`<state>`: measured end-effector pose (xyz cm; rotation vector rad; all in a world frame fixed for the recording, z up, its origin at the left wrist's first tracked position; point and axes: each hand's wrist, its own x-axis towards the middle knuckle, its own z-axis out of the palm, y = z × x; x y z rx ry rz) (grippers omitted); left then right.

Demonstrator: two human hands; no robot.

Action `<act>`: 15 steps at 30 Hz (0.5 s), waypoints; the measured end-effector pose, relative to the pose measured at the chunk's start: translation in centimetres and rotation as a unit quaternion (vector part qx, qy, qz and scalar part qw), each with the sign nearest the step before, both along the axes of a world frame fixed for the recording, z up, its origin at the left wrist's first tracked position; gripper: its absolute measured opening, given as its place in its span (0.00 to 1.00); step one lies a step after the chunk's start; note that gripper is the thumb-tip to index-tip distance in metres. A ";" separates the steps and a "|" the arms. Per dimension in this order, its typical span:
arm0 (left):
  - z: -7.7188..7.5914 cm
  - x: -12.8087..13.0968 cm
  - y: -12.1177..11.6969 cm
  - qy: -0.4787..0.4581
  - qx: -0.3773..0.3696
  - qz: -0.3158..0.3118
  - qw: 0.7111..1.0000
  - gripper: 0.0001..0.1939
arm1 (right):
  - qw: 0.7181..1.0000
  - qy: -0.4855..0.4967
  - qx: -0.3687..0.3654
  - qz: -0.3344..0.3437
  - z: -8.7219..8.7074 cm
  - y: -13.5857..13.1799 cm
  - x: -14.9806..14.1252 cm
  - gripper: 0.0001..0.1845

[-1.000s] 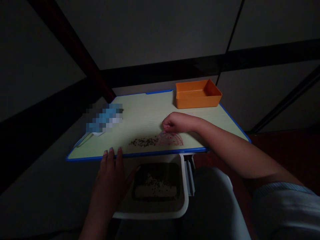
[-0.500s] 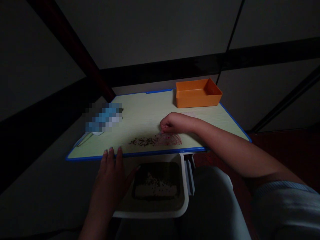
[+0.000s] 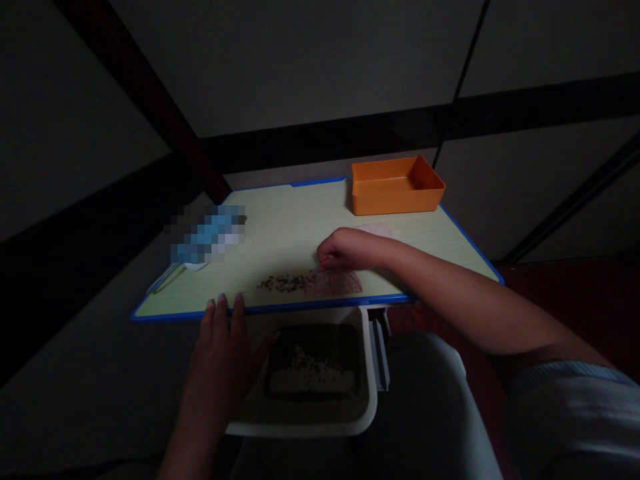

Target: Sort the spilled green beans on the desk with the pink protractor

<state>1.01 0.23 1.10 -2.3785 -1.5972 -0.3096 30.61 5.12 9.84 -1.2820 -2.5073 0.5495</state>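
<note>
The right hand [image 3: 345, 248] is curled narrow, the upper edge of a reddish patterned sheet [image 3: 340, 283] being gripped by its fingertips over the surface [image 3: 280, 227], beside scattered dark specks [image 3: 283, 284]. The left hand [image 3: 223, 353] is spread, empty, at the blue near edge, over a white tub [image 3: 369, 410]. An orange box [image 3: 397, 202] is set at the far right.

The tabletop [image 3: 280, 227] looks smooth and matt, faintly wood-grained, trimmed with blue plastic edging [image 3: 320, 305]. At its far right, the orange box [image 3: 393, 203] is smooth, faintly glossy plastic. Near the tabletop's front edge, the pinkish mesh [image 3: 339, 283] seems to be sheer cloth, though the light is dim. Below the tabletop, the white tub [image 3: 370, 373] looks like smooth plastic.
</note>
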 end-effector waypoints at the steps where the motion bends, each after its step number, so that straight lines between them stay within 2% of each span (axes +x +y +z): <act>1: 0.0 0.0 0.0 0.001 0.001 0.000 1.000 0.45 | 1.000 -0.002 -0.001 -0.001 0.0 0.0 -0.1 0.13; 15: -0.1 -0.1 0.0 0.010 0.013 -0.003 1.000 0.46 | 0.999 0.000 -0.043 0.006 -0.6 0.1 -0.4 0.13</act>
